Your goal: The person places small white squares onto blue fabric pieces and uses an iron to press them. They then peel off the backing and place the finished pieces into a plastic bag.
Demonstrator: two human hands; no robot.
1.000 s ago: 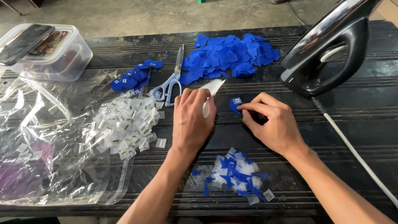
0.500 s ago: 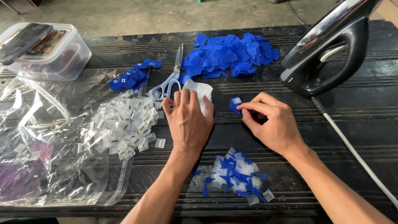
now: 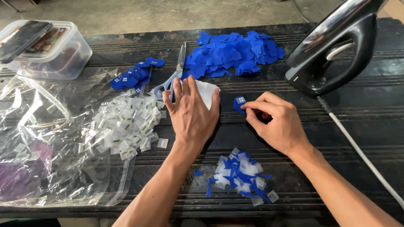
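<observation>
Since the earlier frame, the left hand (image 3: 191, 113) has slid up and left, and now lies open and flat on the white paper sheet (image 3: 207, 91) beside the blue-handled scissors (image 3: 170, 82). Closed at the fingertips, the right hand (image 3: 275, 124) pinches a small blue fabric square with a white patch (image 3: 239, 103) on the dark wooden table (image 3: 370, 109). That square sits just right of the sheet, nearer the right hand.

Even daylight, soft shadows under hands — glare on plastic bag (image 3: 50, 138) and iron (image 3: 336, 50); sharp focus, edges slightly bowed.
</observation>
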